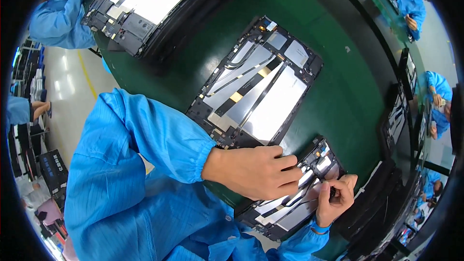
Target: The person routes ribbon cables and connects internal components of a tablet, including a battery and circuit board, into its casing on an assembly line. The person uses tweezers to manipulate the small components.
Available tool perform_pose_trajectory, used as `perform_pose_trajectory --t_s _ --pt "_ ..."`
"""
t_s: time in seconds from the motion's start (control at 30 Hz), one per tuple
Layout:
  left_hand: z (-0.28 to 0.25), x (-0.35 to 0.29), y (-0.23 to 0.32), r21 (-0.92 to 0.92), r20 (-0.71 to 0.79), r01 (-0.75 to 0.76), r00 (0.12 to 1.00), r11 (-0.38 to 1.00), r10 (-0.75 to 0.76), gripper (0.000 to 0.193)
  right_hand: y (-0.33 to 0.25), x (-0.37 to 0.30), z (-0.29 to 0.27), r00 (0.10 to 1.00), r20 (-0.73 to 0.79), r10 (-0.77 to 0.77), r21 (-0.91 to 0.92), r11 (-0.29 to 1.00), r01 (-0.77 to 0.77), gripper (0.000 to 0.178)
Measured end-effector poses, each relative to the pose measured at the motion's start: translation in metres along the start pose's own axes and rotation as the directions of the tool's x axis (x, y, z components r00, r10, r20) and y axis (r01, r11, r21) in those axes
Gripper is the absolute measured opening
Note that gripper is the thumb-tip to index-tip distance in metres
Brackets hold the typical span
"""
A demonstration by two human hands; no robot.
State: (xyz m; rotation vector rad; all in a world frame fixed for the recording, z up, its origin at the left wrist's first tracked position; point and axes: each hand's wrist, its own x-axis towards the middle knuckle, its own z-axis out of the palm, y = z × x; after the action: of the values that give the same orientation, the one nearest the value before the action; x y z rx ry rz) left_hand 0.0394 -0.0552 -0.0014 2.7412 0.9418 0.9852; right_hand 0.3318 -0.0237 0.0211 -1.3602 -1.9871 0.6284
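Observation:
The nearest opened tablet [290, 212] lies tilted on the green table, its silver battery panels, black flat cables and small boards exposed. Over its upper left part is my left hand [256, 173], back up and fingers curled closed; the fingertips are hidden, so what they hold cannot be made out. At the tablet's right edge my right hand [337, 197] is closed in a pinch, thumb against forefinger, with something small and dark between them that I cannot name. A second opened tablet [256, 87], similar inside, rests just beyond my left hand, partly covered by it.
A stack of opened tablets [145, 5] stands at the far left on the green table [338, 101]. More opened units [397, 111] sit along the right side beside black padding [374, 208]. Co-workers in blue [60, 14] are around the bench. A black box [53, 170] stands at left.

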Motion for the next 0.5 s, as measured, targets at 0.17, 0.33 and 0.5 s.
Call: perform_pose_trajectory --t_s 0.17,0.33,0.5 --pt "0.001 0.0 0.002 0.016 -0.009 0.021 1.0 1.0 -0.021 0.017 0.001 0.0 0.002 0.999 -0.035 0.002 0.051 0.999 0.0 0.013" --pt "0.001 0.0 0.002 0.009 -0.031 0.024 0.999 1.0 -0.024 0.014 0.009 -0.006 -0.004 0.995 -0.092 0.029 0.045 0.999 -0.025 0.017" --pt "-0.007 0.003 0.0 -0.06 0.02 0.063 0.998 0.996 -0.062 0.016 0.003 -0.003 -0.001 0.979 -0.181 -0.091 0.133 0.984 0.116 0.023"
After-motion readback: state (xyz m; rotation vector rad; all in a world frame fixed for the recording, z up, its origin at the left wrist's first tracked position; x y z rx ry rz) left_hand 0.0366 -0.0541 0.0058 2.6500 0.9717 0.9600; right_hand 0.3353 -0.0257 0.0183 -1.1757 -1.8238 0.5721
